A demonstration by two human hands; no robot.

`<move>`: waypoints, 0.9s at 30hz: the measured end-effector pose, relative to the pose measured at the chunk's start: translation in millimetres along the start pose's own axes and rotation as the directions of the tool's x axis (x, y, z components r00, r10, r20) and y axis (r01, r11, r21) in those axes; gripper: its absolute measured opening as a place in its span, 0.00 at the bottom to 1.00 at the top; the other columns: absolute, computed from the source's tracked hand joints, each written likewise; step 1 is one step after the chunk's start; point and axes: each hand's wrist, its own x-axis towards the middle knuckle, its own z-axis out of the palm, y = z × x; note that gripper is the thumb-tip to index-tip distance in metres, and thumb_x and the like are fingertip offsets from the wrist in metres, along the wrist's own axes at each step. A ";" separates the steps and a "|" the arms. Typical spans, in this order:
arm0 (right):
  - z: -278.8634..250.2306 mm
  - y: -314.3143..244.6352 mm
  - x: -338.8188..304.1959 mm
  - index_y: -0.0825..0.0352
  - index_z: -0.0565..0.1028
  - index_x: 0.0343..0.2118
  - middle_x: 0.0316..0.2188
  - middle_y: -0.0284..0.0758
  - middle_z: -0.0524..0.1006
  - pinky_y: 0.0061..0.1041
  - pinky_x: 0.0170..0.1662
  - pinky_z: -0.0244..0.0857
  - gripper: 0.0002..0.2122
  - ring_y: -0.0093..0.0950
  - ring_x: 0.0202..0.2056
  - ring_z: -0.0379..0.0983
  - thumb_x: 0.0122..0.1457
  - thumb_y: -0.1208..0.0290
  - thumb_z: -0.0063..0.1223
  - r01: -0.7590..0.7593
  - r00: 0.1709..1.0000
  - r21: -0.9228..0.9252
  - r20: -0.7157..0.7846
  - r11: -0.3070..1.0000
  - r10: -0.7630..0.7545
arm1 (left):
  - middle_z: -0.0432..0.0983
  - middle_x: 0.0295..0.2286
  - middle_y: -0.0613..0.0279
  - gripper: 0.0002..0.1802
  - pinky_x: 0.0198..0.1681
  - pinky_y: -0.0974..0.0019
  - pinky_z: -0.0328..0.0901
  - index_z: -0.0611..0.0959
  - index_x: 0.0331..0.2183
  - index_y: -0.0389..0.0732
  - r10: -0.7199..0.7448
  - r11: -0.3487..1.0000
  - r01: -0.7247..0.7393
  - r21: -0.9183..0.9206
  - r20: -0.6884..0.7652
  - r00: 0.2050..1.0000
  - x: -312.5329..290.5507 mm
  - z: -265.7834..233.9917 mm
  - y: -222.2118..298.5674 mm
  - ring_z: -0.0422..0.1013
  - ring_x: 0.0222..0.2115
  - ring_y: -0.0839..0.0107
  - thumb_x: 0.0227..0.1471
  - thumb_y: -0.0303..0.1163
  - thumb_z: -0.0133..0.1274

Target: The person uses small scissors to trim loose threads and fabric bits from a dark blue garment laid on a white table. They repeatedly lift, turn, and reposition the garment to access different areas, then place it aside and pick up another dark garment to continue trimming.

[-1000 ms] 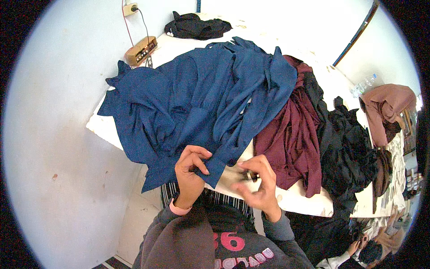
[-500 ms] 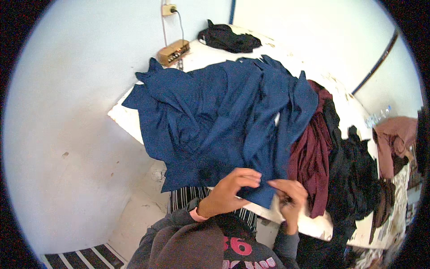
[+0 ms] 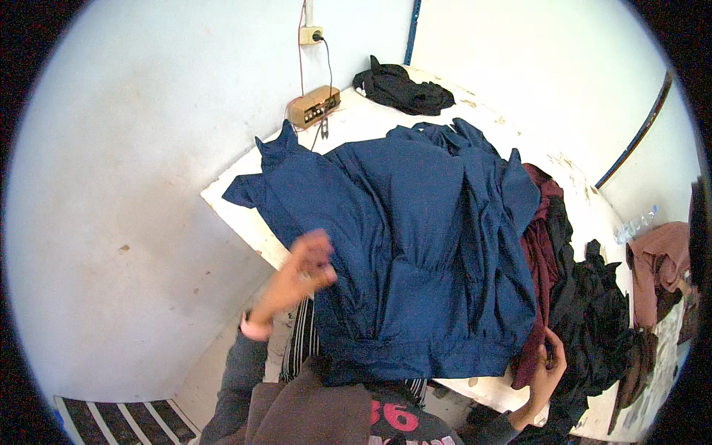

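A navy blue garment [image 3: 423, 222] lies spread over the white table [image 3: 248, 215], its gathered, banded hem hanging at the edge nearest me. Beside its left edge my left hand [image 3: 300, 274] is raised, smeared by motion; whether its fingers hold any cloth cannot be made out. My right hand [image 3: 547, 374] rests off the garment's lower right corner, by a maroon garment [image 3: 538, 252]. Its fingers are loosely curved and apart, with nothing visible in them. Part of the maroon garment is hidden under the navy one.
Black garments [image 3: 593, 311] pile up on the right, with a dusty-pink cloth [image 3: 660, 256] and a clear plastic bottle [image 3: 636, 225] beyond. At the back lie a black cloth bundle [image 3: 404, 87] and a brown socket box [image 3: 314, 107] with cords. A wall [image 3: 133, 222] stands at left.
The navy garment's near part has been spread out flatter, its hem now running straight along the near edge. My hands have parted, left hand up and leftward, right hand to the right and lower.
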 end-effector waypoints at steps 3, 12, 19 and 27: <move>18.6 -25.6 9.4 0.70 0.78 0.51 0.50 0.38 0.80 0.26 0.57 0.64 0.14 0.28 0.52 0.75 0.63 0.79 0.52 -0.029 0.999 0.102 -0.021 0.994 0.031 | 0.60 0.60 0.45 0.51 0.63 0.60 0.56 0.56 0.66 0.37 -0.143 0.977 0.048 -0.206 -0.475 0.869 66.0 -57.1 -22.1 0.61 0.59 0.61 0.53 0.49 0.65; 100.3 -84.9 7.9 0.67 0.81 0.44 0.49 0.37 0.81 0.18 0.39 0.72 0.14 0.26 0.48 0.78 0.55 0.88 0.56 -0.014 0.925 0.315 0.364 0.949 -0.107 | 0.83 0.39 0.55 0.24 0.47 0.64 0.71 0.83 0.45 0.29 -0.311 0.950 0.235 -0.207 -0.523 0.794 192.9 -174.6 -93.8 0.79 0.40 0.62 0.53 0.37 0.64; 111.9 -75.5 8.5 0.67 0.81 0.42 0.48 0.35 0.81 0.14 0.37 0.68 0.10 0.21 0.43 0.78 0.59 0.84 0.56 -0.105 0.933 0.400 0.357 0.911 -0.049 | 0.72 0.52 0.46 0.29 0.52 0.59 0.69 0.71 0.59 0.33 0.668 0.663 -0.257 0.703 -0.403 0.625 200.1 -104.1 -37.6 0.73 0.49 0.53 0.55 0.26 0.51; 137.4 -69.5 19.9 0.65 0.79 0.48 0.48 0.31 0.80 0.12 0.34 0.63 0.12 0.15 0.39 0.73 0.60 0.77 0.60 -0.127 0.921 0.412 0.386 0.902 -0.046 | 0.71 0.56 0.63 0.36 0.62 0.53 0.60 0.82 0.53 0.58 0.135 0.263 -0.529 0.806 0.513 0.848 102.0 -10.8 37.8 0.68 0.57 0.55 0.45 0.13 0.49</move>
